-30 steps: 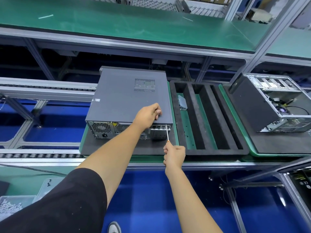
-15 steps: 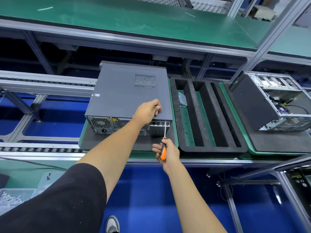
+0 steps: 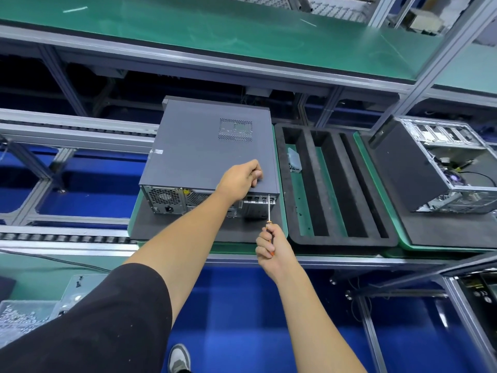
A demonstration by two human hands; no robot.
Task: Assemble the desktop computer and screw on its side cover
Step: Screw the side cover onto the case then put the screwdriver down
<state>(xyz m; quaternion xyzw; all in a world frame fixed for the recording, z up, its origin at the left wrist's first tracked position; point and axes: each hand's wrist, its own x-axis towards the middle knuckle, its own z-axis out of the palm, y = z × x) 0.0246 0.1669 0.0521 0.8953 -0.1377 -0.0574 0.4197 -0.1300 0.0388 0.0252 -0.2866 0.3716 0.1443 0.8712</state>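
At 8 o'clock a clear bin [image 3: 18, 317] holds a heap of small shiny metal parts (too small to tell apart); beside it the black sleeve [image 3: 88, 327] of the left arm fills the near corner. A roller rail [image 3: 67, 238] of ribbed grey metal runs in from 9 o'clock to the green tray [image 3: 133, 219], whose black foam mat carries the computer [image 3: 204, 152], a flat-lying grey box at the centre with a matte side cover uppermost, a perforated vent patch towards 12 o'clock and a mesh fan grille on its near face. The left hand [image 3: 239, 180] rests on the cover's near right corner, fingers curled under with knuckles against the panel, thumb tucked alongside. Just right, the screwdriver [image 3: 269, 211] stands nearly upright, its thin steel shaft reaching the top right edge of the rear face; the right hand [image 3: 271, 244] at 6 o'clock pinches its orange handle, fingers wrapped close round it. Towards 3 o'clock lies a black foam insert [image 3: 338, 238] cut into long slots showing green beneath; the leftmost slot holds a small clear plastic box [image 3: 294, 158], contents unclear. At far right a second case [image 3: 408, 170] sits open on its own mat, bare metal frame and loose cables visible inside.
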